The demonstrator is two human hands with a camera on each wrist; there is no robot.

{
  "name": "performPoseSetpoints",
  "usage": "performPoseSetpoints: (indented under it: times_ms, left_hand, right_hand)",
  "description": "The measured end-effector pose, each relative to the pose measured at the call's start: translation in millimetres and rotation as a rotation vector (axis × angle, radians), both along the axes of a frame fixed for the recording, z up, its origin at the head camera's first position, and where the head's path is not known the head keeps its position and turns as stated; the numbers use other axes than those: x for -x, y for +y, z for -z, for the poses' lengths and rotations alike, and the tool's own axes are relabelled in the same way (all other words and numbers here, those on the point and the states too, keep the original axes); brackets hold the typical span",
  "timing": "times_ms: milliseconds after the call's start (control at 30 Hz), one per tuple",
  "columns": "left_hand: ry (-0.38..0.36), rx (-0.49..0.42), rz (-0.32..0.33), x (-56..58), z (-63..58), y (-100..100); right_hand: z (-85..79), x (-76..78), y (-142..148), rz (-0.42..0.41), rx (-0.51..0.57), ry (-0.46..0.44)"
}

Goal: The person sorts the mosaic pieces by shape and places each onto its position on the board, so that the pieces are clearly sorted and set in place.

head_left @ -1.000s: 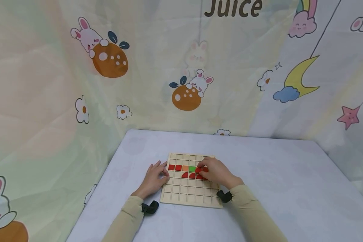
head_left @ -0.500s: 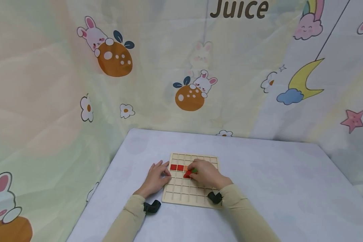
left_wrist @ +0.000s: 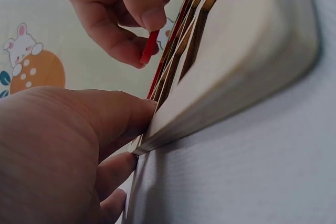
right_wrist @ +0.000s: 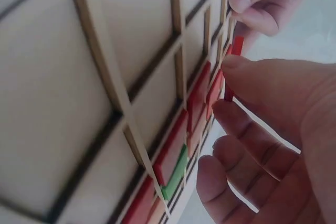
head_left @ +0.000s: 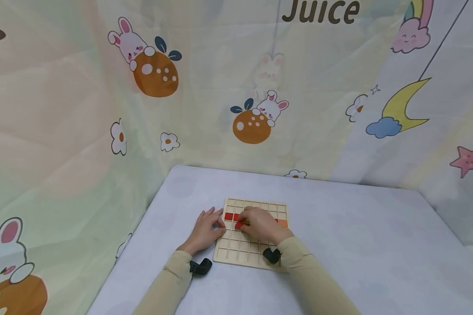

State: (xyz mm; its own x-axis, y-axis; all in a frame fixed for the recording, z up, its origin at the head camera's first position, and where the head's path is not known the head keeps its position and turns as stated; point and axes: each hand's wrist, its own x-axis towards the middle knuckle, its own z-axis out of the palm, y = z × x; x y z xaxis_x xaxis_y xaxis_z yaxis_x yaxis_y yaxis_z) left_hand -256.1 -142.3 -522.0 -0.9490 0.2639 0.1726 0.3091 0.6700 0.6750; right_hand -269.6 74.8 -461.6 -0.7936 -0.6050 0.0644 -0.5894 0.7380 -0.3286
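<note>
A square wooden grid board [head_left: 240,253] lies on the table. At its left edge my left hand [head_left: 202,232] grips the rim between thumb and fingertips. My right hand [head_left: 260,223] is over the upper middle of the board and pinches a thin red tile [right_wrist: 237,45] between thumb and forefinger, standing on edge; its full outline is hidden. Red square tiles [head_left: 228,216] sit at the left of one row, and an orange tile [head_left: 283,223] at its right end. In the right wrist view a green tile [right_wrist: 176,174] shows beside several red tiles [right_wrist: 197,93] set in the grid.
The board rests on a pale cloth-covered table [head_left: 358,245]. Behind it hangs a printed curtain [head_left: 205,109] with rabbits and a moon. A black wrist device is strapped near each cuff: a left one [head_left: 201,267] and a right one [head_left: 272,256].
The right hand has moved left along the tile row, and it now holds a red tile lifted off the board. The left hand stays at the board's edge. The head view has shifted slightly.
</note>
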Motion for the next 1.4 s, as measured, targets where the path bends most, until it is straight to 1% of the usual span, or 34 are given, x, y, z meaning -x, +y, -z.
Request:
performPoseSetpoints:
  times_ms: [133, 300, 433, 700, 867, 1000, 1133, 1300, 1400]
  left_hand:
    - [0.001, -0.005, 0.001, -0.7, 0.3, 0]
    - [0.008, -0.012, -0.001, 0.0, 1.0, 0]
    - [-0.007, -0.011, -0.007, 0.4, 1.3, -1]
    - [-0.02, -0.001, -0.012, -3.8, -0.4, -1]
    - [-0.02, -0.014, -0.009, -5.3, 1.0, -1]
    - [-0.009, -0.015, -0.006, -3.2, 2.1, 1]
    - [-0.003, -0.007, -0.003, 0.1, 2.5, 2]
    - [-0.036, -0.001, -0.011, 2.4, 1.7, -3]
    - [-0.082, -0.002, -0.016, 3.8, -2.1, -9]
  right_hand:
    - [3.1, -0.3, -2, 0.018, -0.013, 0.018]
    - [3.2, -1.0, -4, 0.03, 0.004, 0.029]
    - [3.6, -1.6, -6, 0.034, -0.004, 0.03]
    - [10.8, -2.9, -10, 0.034, -0.007, 0.021]
    - [10.5, -6.3, -8, 0.042, -0.007, 0.026]
    - [8.0, -9.9, 1, 0.07, 0.014, 0.037]
    - [6.5, -14.6, 15, 0.118, 0.04, 0.057]
    - [8.2, -17.1, 38, 0.176, 0.048, 0.097]
    - [5.6, -16.0, 55, 0.208, 0.044, 0.103]
